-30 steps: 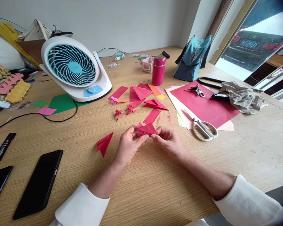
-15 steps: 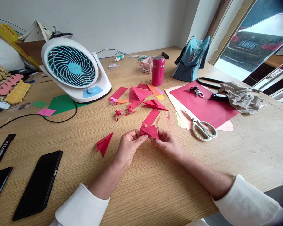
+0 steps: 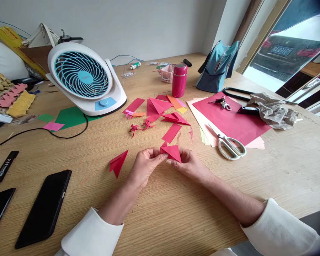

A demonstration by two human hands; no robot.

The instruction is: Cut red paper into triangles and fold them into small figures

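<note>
A small folded red paper [image 3: 173, 152] is held between both hands over the wooden table [image 3: 160, 213]. My left hand [image 3: 147, 165] pinches its left side, thumb on top. My right hand [image 3: 190, 163] grips the right side, its thumb at the lower edge and its other fingers partly hidden behind. Just beyond lies a flat red strip [image 3: 171, 133]. Another folded red piece [image 3: 118, 163] rests left of my left hand. Two small crumpled-looking red paper figures [image 3: 147, 124] and several red folded pieces [image 3: 176, 118] lie farther back.
White-handled scissors [image 3: 231, 147] rest partly on a paper stack [image 3: 234, 122] at right, with keys [image 3: 222, 103]. A fan [image 3: 82, 76] stands back left. A red bottle [image 3: 179, 81] and blue bag [image 3: 217, 69] are behind. A phone [image 3: 44, 209] and marker [image 3: 4, 168] lie left.
The held paper now shows a smoother, broader triangular face toward me. My right thumb has shifted slightly left and down along its lower edge. My left hand has barely moved.
</note>
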